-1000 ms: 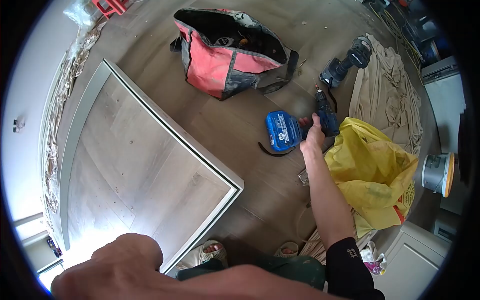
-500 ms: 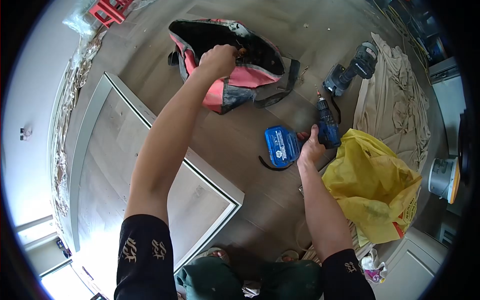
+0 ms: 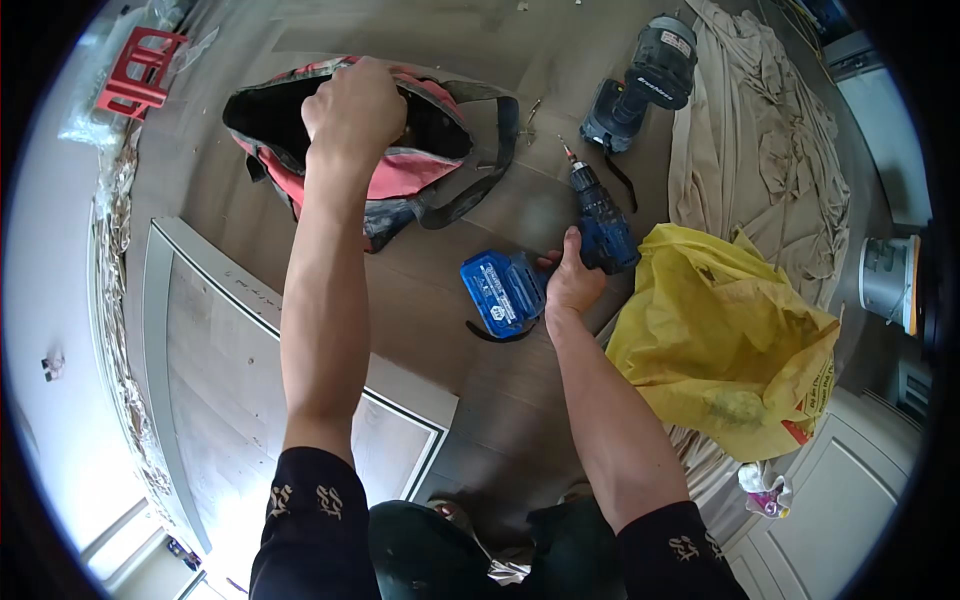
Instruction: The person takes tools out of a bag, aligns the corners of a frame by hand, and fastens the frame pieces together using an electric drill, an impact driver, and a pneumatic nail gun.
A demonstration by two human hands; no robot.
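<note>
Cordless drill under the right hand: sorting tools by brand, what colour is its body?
Blue cordless drill, with a matching blue battery pack; head view.

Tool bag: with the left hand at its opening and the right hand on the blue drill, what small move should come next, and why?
Probably dip the left hand further into the tool bag to feel for a part. It sits at the open mouth, while the right hand grips the blue drill lying on the floor, so the drill looks ready and waiting.

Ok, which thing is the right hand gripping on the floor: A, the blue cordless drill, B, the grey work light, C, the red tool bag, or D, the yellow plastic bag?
A: the right hand is closed around the handle of the blue cordless drill, while the left hand is at the red tool bag.
</note>
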